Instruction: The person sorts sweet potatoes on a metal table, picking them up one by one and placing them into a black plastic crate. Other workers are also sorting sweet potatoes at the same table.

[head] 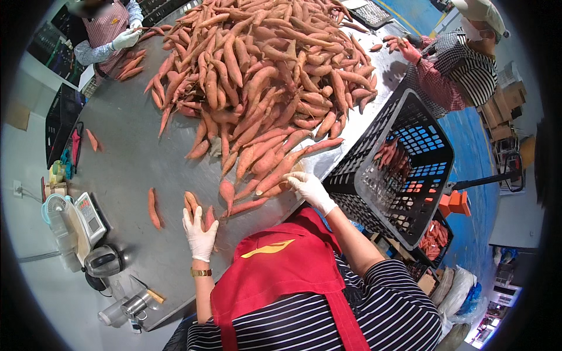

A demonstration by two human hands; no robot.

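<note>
A large heap of sweet potatoes (pixel 263 66) lies on the steel table (pixel 127 175) in front of me. My left hand (pixel 201 232), in a white glove with a gold watch at the wrist, rests over a small sweet potato (pixel 190 202) and another reddish one (pixel 209 218); whether it grips either cannot be told. My right hand (pixel 309 188), also gloved, touches the end of a sweet potato (pixel 277 190) at the heap's near edge, by the table's rim. Its fingertips are partly hidden. A single sweet potato (pixel 153 208) lies apart, left of my left hand.
A black plastic crate (pixel 366 193) with sweet potatoes stands at the table's right side. A co-worker (pixel 456 66) is at the upper right, another (pixel 105 35) at the upper left. A scale (pixel 90 219), a kettle (pixel 103 261) and a steel mug (pixel 136 305) stand at the left edge.
</note>
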